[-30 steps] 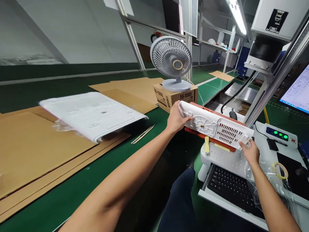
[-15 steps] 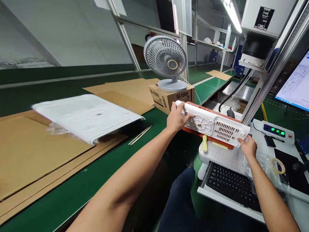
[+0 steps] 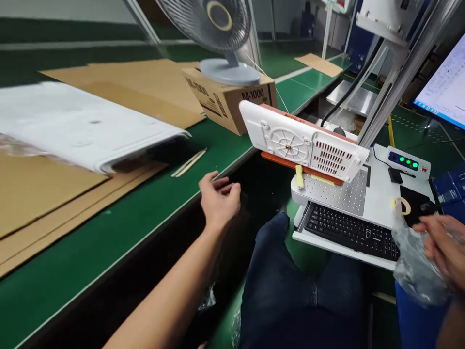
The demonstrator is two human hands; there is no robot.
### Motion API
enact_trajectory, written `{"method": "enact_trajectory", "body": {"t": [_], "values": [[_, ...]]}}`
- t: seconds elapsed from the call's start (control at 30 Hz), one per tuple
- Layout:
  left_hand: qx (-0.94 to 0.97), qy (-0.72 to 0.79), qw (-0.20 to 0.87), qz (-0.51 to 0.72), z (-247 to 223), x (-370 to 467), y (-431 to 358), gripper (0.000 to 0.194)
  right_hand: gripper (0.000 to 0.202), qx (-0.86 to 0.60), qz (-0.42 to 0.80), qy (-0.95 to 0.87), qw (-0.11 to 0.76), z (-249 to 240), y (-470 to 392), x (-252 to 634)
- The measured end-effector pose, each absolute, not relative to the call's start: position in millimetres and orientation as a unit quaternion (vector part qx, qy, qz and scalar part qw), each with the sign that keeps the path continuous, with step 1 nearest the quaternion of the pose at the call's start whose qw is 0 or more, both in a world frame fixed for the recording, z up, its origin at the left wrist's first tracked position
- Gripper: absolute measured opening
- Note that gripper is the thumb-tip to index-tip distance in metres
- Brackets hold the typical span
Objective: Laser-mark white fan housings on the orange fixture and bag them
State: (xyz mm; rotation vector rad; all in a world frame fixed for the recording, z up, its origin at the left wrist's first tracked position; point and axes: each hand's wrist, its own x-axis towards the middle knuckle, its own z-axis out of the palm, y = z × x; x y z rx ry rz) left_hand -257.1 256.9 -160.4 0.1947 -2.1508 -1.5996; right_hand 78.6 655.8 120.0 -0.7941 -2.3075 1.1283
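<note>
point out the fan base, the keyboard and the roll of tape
fan base [image 3: 230, 72]: head view, on its top surface
keyboard [image 3: 350, 231]: head view, on the middle of its keys
roll of tape [image 3: 407, 207]: head view, on the ring's right side

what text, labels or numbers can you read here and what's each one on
"M-1000": right-hand visible face of the cardboard box under the fan
"M-1000": its left-hand face, smeared
Too small or blurred: smaller box print, monitor text, keyboard legends, red marking on the green-lit unit
</note>
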Motion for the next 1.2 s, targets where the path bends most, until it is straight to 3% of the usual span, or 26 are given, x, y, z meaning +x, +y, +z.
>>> {"method": "enact_trajectory", "body": {"t": [0.1,0.23,0.37,0.5,0.7,0.9,1.2], "values": [[0.136,-0.796,0.134,-0.574,-226,-210,257,0.063,0.05,-0.339,0.5,-0.773,0.193,125,640,146],[0.13,-0.854,-0.014,-0.503,-289,-157,276,0.051,0.064,-0.328,0.549,-0.767,0.052,47,629,138],[0.061,-0.887,-0.119,-0.442,-323,-111,302,0.055,0.062,-0.32,0.328,-0.887,0.054,-60,648,89],[0.006,-0.906,-0.18,-0.382,-336,-89,316,0.051,0.057,-0.297,0.232,-0.923,0.078,-116,678,64],[-0.015,-0.927,-0.193,-0.321,-331,-94,313,0.049,0.055,-0.275,0.162,-0.945,0.067,-140,684,59],[-0.037,-0.942,-0.2,-0.265,-338,-98,315,0.048,0.039,-0.301,0.112,-0.946,0.038,-152,680,61],[-0.035,-0.943,-0.21,-0.257,-336,-99,317,0.049,0.035,-0.301,0.078,-0.95,-0.01,-153,682,61]]}}
